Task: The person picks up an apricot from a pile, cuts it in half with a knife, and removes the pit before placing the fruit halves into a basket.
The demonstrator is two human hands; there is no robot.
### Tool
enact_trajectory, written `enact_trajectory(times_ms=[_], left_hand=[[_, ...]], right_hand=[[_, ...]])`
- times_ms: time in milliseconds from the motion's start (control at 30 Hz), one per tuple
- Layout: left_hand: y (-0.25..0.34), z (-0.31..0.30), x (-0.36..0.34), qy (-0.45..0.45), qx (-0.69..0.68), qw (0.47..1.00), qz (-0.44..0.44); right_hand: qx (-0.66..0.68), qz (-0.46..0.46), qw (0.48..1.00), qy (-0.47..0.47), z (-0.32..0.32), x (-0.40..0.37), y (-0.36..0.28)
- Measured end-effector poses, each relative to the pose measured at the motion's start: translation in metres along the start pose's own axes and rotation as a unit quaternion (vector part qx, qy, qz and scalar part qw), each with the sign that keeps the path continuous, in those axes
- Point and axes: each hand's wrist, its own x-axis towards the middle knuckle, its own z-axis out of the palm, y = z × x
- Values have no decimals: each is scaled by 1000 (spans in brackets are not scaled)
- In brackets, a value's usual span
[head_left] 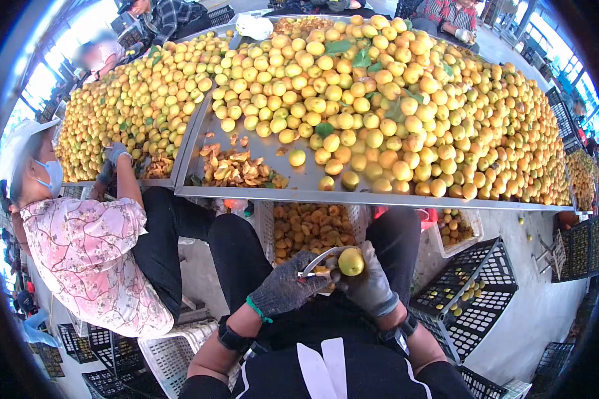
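My left hand [287,287], in a dark grey knit glove with a green cuff, is closed around a small curved knife [317,261]. Its blade points toward a yellow apricot [351,262], and whether it touches the skin is hard to tell. The fruit sits in the fingers of my right hand [373,282], which wears a lighter grey glove. Below and beyond both hands, between my knees, a white crate [266,229] holds many split apricot halves [313,229]. Whole apricots [379,120] are heaped on the metal table in front of me.
The metal table's edge [373,198] runs across beyond my knees. Cut pieces [233,166] lie at its near left. A co-worker in a floral shirt [96,259] sits close on my left. Black crates [472,292] stand to the right, and a white crate [173,356] to the left.
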Motion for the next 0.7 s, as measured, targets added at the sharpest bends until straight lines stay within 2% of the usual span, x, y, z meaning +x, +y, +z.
enact_trajectory(times_ms=[33,100,133,200,233,300,400,433,500,533,600,633,700], left_hand=[[-1,2,0,-2,0,1000,0],[1,4,2,8,-13,1000,-13],[4,2,2,8,-12,1000,-14],[14,-2,1,12,38,999,26],[11,-1,1,12,38,999,26],[5,0,2,32,49,998,32],[9,1,2,27,11,999,17],[10,1,2,26,11,999,17],[11,1,2,30,26,999,18],[13,1,2,31,27,999,18],[16,0,0,6,14,998,-64],[15,-1,0,7,15,998,-64],[13,-3,-1,-32,27,999,-30]], right_hand=[[1,-2,1000,1,2,0,2],[-113,-49,985,118,10,1,7],[-112,-49,986,118,8,1,8],[-254,-118,955,100,6,-1,10],[-253,-119,955,100,9,-3,8],[-86,-58,994,37,16,-7,3],[-117,-23,993,-7,10,-9,-2],[-117,-23,993,-7,8,-8,0],[11,-44,998,47,5,-5,8],[11,-44,998,46,7,-5,7],[-36,-89,995,24,12,-4,5],[-36,-88,995,22,13,-4,4],[-74,-100,991,-57,13,-6,3]])
